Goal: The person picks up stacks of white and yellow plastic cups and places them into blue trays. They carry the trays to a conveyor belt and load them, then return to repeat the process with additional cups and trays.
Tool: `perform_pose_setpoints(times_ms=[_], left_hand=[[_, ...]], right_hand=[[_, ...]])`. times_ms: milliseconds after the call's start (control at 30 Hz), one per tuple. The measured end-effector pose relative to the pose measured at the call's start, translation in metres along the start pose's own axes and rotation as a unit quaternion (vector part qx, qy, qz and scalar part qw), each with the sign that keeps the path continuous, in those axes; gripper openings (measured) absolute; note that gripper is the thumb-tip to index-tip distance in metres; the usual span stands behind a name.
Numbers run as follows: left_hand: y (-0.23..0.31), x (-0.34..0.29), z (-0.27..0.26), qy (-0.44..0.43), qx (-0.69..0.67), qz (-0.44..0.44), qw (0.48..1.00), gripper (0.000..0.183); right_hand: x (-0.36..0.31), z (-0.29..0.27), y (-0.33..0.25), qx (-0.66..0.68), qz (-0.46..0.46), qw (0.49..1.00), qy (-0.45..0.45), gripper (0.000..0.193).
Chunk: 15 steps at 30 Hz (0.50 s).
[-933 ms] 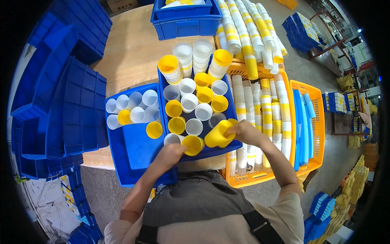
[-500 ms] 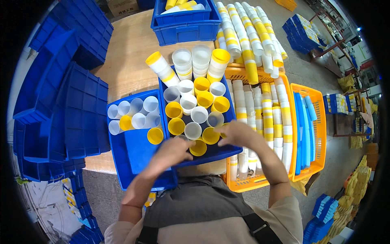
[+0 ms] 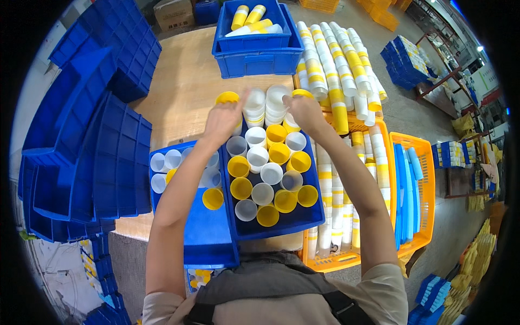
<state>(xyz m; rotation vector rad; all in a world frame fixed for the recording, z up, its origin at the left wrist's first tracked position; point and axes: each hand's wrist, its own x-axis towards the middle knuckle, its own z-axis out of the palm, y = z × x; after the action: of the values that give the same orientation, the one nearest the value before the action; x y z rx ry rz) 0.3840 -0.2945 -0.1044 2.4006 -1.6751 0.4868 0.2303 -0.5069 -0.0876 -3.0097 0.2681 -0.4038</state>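
Note:
Several white, clear and yellow cups [image 3: 271, 174] stand mouth up in a dark blue bin [image 3: 281, 229] in front of me. At its far edge rise taller cup stacks, two with clear tops [image 3: 254, 101] in the middle. My left hand [image 3: 223, 120] is at the outer left stack, below its yellow rim [image 3: 227, 97]; its fingers are partly hidden and smeared. My right hand [image 3: 304, 112] is closed around the outer right stack, whose yellow rim [image 3: 301, 93] shows above it, fingertips close to a clear stack. Both forearms reach across the bins.
A second blue bin [image 3: 208, 246] on the left holds several cups, partly behind my left arm. Orange crates [image 3: 428, 216] with long cup stacks and blue pieces stand to the right. Nested blue bins [image 3: 260, 60] sit at the back; large blue bins [image 3: 116, 157] are piled at left.
Both hands have moved from the near end of the bin to the tall stacks at its far end. A yellow cup shows at the near right, where my right hand was.

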Motion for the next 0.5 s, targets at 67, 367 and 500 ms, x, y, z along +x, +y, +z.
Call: perform_pose_setpoints(times_ms=[67, 367, 500], left_hand=[[0.011, -0.003, -0.004, -0.064, 0.008, 0.011, 0.998, 0.083], [-0.014, 0.033, -0.012, -0.158, -0.179, -0.033, 0.971, 0.020], [-0.014, 0.029, -0.006, -0.109, -0.142, -0.003, 0.984, 0.014]], right_hand=[[0.004, 0.000, 0.003, 0.014, -0.013, 0.999, -0.041, 0.017], [0.034, -0.001, 0.025, 0.093, -0.065, 0.980, -0.164, 0.018], [0.028, -0.008, 0.026, 0.094, -0.077, 0.985, -0.119, 0.012]])
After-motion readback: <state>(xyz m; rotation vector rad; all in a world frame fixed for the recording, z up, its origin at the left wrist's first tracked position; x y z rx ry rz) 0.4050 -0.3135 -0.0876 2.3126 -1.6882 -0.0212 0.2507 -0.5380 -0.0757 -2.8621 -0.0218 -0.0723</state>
